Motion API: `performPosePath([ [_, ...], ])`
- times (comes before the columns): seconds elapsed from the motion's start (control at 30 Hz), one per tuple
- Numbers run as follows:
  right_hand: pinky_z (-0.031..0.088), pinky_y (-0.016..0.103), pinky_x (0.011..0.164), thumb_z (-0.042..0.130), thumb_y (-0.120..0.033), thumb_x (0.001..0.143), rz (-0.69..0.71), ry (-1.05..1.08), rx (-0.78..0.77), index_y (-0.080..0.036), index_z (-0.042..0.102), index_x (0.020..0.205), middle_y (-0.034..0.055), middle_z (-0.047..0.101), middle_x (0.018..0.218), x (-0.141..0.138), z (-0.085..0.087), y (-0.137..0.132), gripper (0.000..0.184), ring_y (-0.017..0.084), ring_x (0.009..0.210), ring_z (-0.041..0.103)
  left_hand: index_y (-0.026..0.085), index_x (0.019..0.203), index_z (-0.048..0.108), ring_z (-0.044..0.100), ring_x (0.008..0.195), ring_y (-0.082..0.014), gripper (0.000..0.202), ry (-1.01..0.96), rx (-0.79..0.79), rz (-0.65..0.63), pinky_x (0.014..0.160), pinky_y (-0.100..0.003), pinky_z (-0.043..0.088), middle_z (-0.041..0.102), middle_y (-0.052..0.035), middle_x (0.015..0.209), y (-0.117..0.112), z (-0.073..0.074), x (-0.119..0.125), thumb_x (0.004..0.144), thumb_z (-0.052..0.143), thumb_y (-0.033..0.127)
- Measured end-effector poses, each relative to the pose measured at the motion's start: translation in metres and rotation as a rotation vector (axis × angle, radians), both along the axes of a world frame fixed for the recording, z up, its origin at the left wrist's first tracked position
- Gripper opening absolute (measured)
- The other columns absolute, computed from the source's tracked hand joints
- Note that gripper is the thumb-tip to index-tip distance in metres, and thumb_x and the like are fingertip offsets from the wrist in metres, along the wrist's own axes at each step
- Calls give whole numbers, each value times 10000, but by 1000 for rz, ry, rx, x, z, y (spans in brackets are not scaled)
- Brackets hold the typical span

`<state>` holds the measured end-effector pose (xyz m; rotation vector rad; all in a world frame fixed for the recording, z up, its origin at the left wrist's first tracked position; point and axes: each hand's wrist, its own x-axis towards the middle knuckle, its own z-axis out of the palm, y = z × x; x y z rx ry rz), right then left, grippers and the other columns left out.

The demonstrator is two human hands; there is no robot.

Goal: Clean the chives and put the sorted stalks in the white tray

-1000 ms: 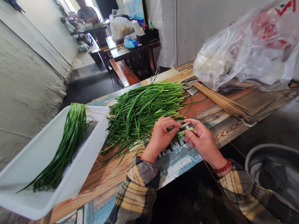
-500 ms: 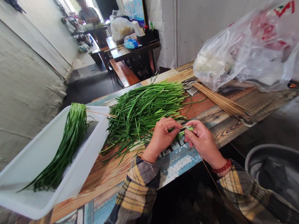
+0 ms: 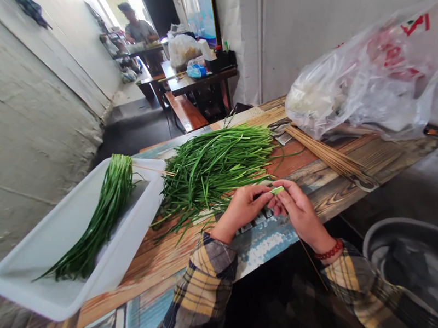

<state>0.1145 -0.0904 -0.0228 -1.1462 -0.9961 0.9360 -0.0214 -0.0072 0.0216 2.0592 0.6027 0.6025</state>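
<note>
My left hand (image 3: 247,204) and my right hand (image 3: 298,208) meet above the near side of the table. A few pale green chive ends (image 3: 277,190) are pinched between their fingertips; the rest of these stalks is hidden. From under my right hand a thin wooden skewer (image 3: 313,264) slants down past the table edge, its upper end out of sight. Just beyond my hands lies a big heap of green chives (image 3: 218,161), cut ends to the right. A bunch of chives (image 3: 98,216) rests in a white plastic tray (image 3: 21,278) at the left, with skewers (image 3: 149,168) poking out over its rim.
A bundle of wooden skewers (image 3: 325,152) lies right of the heap, next to a clear plastic bag (image 3: 360,83). A grey tub (image 3: 383,232) stands below at the right. Farther back are another table (image 3: 185,84), a bench (image 3: 185,109) and a person (image 3: 140,30).
My left fingers have come closer to my right fingertips, and less of the chives shows between them. The view has tilted slightly, so the scene sits a little lower.
</note>
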Motion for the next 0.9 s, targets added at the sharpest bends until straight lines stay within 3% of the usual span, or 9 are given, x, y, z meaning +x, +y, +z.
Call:
performPosePath([
  [0.1, 412, 240, 501, 412, -466, 929, -22, 50, 7, -214, 489, 1112, 10, 646, 750, -1, 0, 0, 321, 126, 565, 577, 125, 682, 641, 512, 591, -94, 322, 10, -42, 39, 583, -200, 406, 607, 1, 629, 0, 0, 1, 894, 485, 312],
  [0.23, 419, 236, 510, 479, -459, 904, -21, -52, -32, -210, 549, 1019, -12, 614, 680, -1, -2, 1, 284, 116, 532, 539, 129, 850, 645, 499, 548, -87, 187, -112, -145, 207, 532, -191, 395, 574, 19, 610, 3, -5, 0, 847, 545, 286],
  [0.4, 354, 220, 455, 513, -439, 891, 8, -291, -73, -195, 627, 886, -43, 516, 527, -1, 0, 0, 270, 102, 451, 446, 125, 824, 618, 505, 535, -78, 180, -137, -258, 159, 521, -188, 404, 593, 8, 641, 2, -3, -1, 833, 548, 290],
  [0.57, 343, 217, 450, 492, -416, 905, 24, -317, -64, -194, 623, 876, -53, 488, 499, -2, 5, -2, 259, 102, 443, 431, 124, 690, 624, 470, 526, -79, 301, -113, -229, 180, 512, -194, 374, 559, 11, 587, -1, 4, 0, 839, 533, 369],
  [0.7, 347, 220, 466, 484, -392, 910, 54, -309, -53, -194, 616, 879, -64, 463, 479, -2, 6, -3, 239, 104, 444, 432, 116, 679, 656, 475, 566, -89, 305, -130, -224, 230, 525, -195, 369, 569, -1, 599, 1, 1, 1, 809, 566, 376],
  [0.9, 353, 217, 486, 469, -361, 919, 45, -336, -38, -180, 604, 849, -75, 441, 469, -1, 5, -4, 236, 91, 434, 423, 104, 660, 663, 483, 567, -83, 294, -128, -304, 207, 539, -185, 374, 594, -10, 612, 0, -3, 1, 782, 592, 362],
])
